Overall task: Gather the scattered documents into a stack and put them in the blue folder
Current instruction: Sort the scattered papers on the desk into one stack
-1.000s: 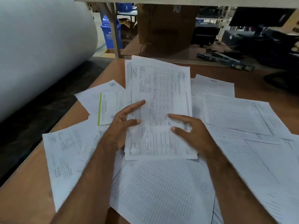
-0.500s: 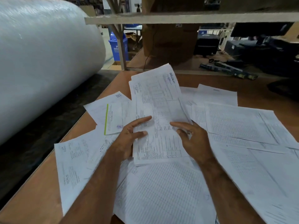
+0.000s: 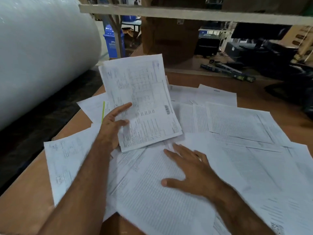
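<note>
Gripping a small stack of documents (image 3: 142, 102) at 12 o'clock, your left hand (image 3: 112, 126) tilts it up; your right hand (image 3: 191, 173), fingers spread flat, presses loose sheets (image 3: 237, 126) across the tabletop (image 3: 25, 209).

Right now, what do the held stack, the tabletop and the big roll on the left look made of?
Held stack: thin white printed paper, matte; the sheets flex in the left hand.
Tabletop: smooth brown board, probably laminate or wood; no grain visible.
Big roll: whitish, faintly glossy and dimpled, possibly bubble wrap or plastic film.
</note>
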The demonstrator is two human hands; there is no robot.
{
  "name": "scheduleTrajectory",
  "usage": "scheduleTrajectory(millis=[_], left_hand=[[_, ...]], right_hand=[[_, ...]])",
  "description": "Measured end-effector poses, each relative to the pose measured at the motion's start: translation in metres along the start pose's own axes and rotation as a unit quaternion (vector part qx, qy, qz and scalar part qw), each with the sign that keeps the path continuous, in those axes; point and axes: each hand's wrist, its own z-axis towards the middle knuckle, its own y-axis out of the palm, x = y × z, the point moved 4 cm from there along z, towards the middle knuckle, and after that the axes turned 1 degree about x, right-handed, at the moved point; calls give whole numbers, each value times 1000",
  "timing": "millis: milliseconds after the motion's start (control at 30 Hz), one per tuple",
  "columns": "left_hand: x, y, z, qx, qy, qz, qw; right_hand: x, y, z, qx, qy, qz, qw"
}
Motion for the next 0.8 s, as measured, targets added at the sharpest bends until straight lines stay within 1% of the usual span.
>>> scheduleTrajectory(millis=[67,133,200,267,367,433,533,600,700,800], left_hand=[[-4,-7,-3,28,-5,-14,1000],[-6,-13,-6,51,-16,-41,998],[-10,-15,-6,56,-25,-59,996],[-11,-17,-7,56,-30,-67,996],[-10,-14,-7,52,-31,-60,996],[-10,-12,-8,50,-36,-63,996],[-10,-11,-10,46,-43,-63,996],[-12,-13,-9,46,-50,-57,996],[-12,-14,-7,46,-43,-33,997],[-15,-14,-4,34,-45,-18,998]], right_hand=[[23,-8,3,49,50,15,997],[47,-21,5,79,102,18,992],[62,-33,5,76,140,15,987],[69,-38,8,70,180,36,981],[89,-46,11,103,233,88,963],[100,-52,9,139,232,144,952],[109,-59,3,190,198,274,922],[115,-67,-2,241,164,293,911],[125,-84,-12,336,152,290,883],[129,-108,-21,426,148,305,839]])
